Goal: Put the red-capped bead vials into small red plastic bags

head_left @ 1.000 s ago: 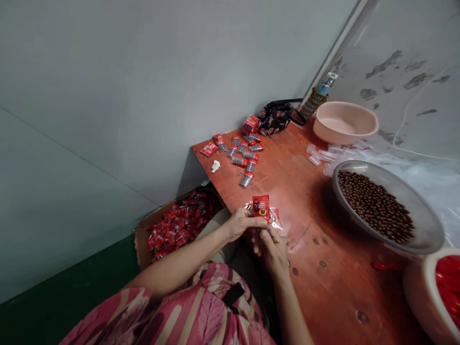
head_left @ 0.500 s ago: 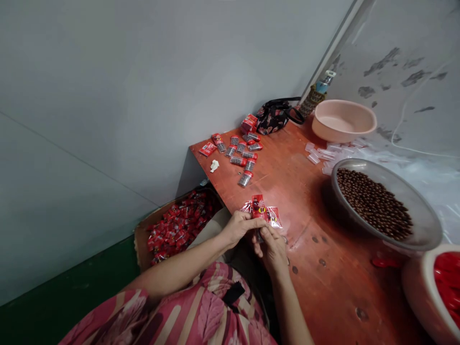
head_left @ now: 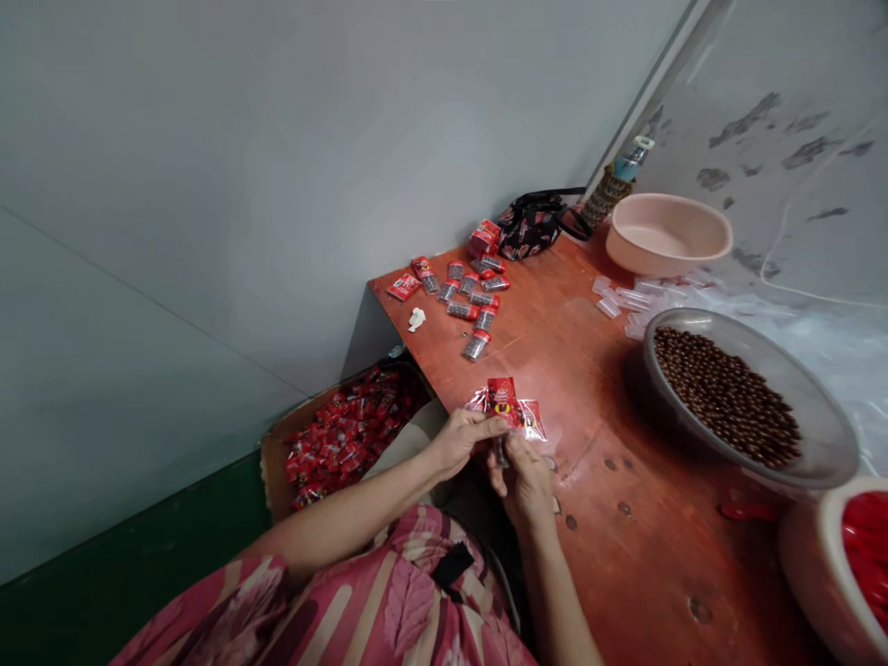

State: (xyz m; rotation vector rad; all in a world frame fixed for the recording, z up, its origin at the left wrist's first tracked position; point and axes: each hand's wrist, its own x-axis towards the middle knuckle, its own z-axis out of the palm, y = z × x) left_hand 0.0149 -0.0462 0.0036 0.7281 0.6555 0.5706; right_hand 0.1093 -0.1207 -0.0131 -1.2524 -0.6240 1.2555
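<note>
At the near edge of the red-brown table point(head_left: 589, 416), my left hand point(head_left: 466, 441) pinches the lower end of a red printed packet point(head_left: 502, 398). Against it is my right hand point(head_left: 525, 476), its fingers closed round a small clear tube with dark contents point(head_left: 501, 451). The fingertips partly cover the tube and the packet's lower end. Another red and clear wrapper point(head_left: 532, 419) lies on the table just beyond my hands. Farther back are several filled tubes with red caps point(head_left: 476, 345) and a flat red packet point(head_left: 403, 287).
A grey bowl of brown balls point(head_left: 755, 476) stands at the right, near a pink basin point(head_left: 666, 264) and clear empty tubes point(head_left: 633, 298). A tub of red pieces point(head_left: 808, 546) is at the lower right. On the floor at the left, a carton point(head_left: 274, 476) holds red packets.
My fingers have shifted slightly around the packet and the tube, and more of the tube shows between them. The whole view has moved a little.
</note>
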